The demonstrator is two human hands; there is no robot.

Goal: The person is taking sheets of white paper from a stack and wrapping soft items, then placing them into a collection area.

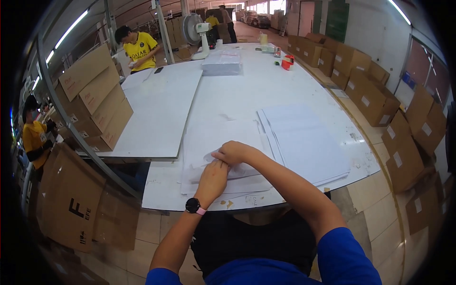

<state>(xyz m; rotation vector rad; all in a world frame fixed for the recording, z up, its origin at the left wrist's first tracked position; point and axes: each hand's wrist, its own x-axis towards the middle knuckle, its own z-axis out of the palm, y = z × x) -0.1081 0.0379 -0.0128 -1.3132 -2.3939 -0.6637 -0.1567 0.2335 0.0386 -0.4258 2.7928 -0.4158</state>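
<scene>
A thin white paper sheet (197,173), crumpled and partly folded over, lies on a flat pile of white sheets (209,130) at the table's near edge. My left hand (213,180), with a watch on its wrist, is closed on the crumpled fold. Just beyond it, my right hand (235,153) reaches across from the right, its fingers bent and closed on the same paper. The hands touch or almost touch. Whether something lies inside the fold is hidden. A larger stack of white sheets (304,142) sits right of my hands.
The white table (237,95) bears another paper stack (222,64), a red tape dispenser (287,62) and a fan (202,35) toward its far end. Cardboard boxes (97,99) are piled at left; open cartons (373,97) line the right. A person in yellow (142,51) stands across the left table.
</scene>
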